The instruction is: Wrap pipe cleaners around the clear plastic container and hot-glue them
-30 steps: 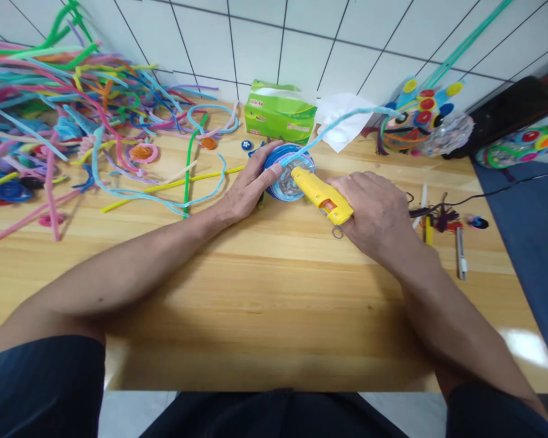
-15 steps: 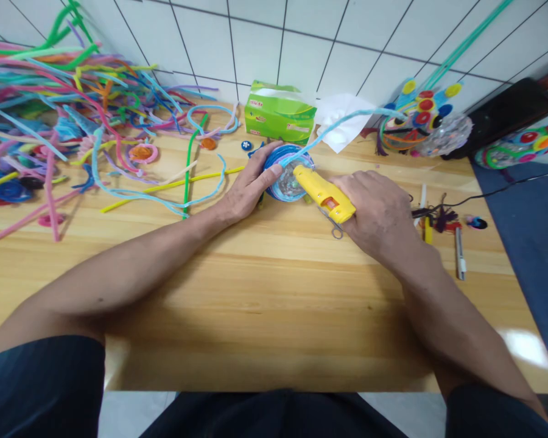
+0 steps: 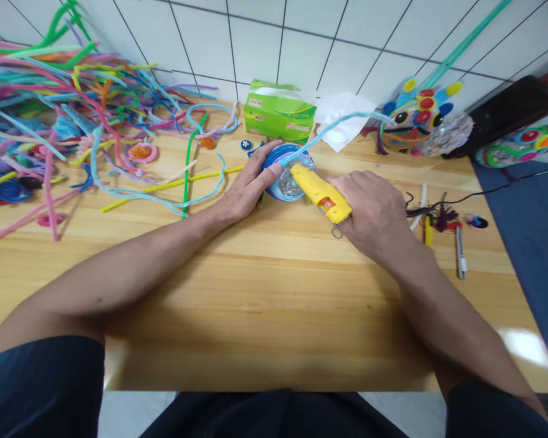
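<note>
My left hand (image 3: 251,185) is closed around the left side of a round clear container (image 3: 287,182) wrapped at its rim in blue and purple pipe cleaners. The thumb presses on a light blue pipe cleaner (image 3: 333,125), whose free end stretches up to the right. My right hand (image 3: 369,204) grips a yellow hot glue gun (image 3: 319,193), its nozzle end over the container's rim area. Fingers of the right hand are mostly hidden beneath the gun. Part of a metal ring (image 3: 337,232) shows below the gun.
Loose colourful pipe cleaners (image 3: 95,91) pile up at the left. Behind the container stand a green tissue pack (image 3: 281,115) and white paper (image 3: 340,134). Decorated bottles (image 3: 411,128), a black cord (image 3: 484,194) and a utility knife (image 3: 460,252) are on the right.
The glue gun and my right hand have shifted slightly left and toward me. My left hand keeps its hold on the container.
</note>
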A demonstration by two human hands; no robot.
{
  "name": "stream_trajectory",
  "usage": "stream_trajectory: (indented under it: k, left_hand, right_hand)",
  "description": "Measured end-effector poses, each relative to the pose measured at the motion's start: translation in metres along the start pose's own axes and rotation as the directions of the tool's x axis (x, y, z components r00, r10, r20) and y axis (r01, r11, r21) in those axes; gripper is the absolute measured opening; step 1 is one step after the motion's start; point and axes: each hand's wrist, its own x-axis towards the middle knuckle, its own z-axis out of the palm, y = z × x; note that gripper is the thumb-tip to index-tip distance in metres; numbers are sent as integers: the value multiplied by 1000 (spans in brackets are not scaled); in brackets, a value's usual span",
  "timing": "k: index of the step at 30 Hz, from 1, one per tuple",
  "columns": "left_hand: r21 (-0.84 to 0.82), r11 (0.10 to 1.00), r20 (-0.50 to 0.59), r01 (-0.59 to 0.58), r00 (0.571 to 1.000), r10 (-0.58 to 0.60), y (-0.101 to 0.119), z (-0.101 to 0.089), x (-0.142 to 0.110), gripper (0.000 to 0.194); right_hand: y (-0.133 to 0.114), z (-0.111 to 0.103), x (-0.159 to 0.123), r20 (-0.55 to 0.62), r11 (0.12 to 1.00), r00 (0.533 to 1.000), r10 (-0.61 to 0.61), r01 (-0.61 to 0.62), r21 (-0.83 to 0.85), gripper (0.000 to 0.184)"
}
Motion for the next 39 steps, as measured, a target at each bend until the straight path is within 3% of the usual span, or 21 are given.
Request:
stream_trajectory:
  k: [4, 10, 20, 39]
  left_hand:
    - [-2, 1000, 8, -3, 1000, 3, 1, -1, 0, 70]
    - [-12, 1000, 1, 1, 1000, -1, 1, -1, 0, 66]
    - [3, 1000, 19, 13, 1000, -13, 6, -2, 0, 73]
    - [-27, 1000, 7, 1, 1000, -1, 4, -1, 1, 66]
  right_hand:
    - [-1, 0, 0, 15, 998, 998, -53, 53, -23, 30]
    - [-2, -5, 0, 29, 999, 999, 40, -41, 9, 31]
    - [-4, -5, 1, 52, 999, 998, 32, -34, 35, 33]
    - [6, -11, 2, 56, 999, 998, 9, -11, 38, 31]
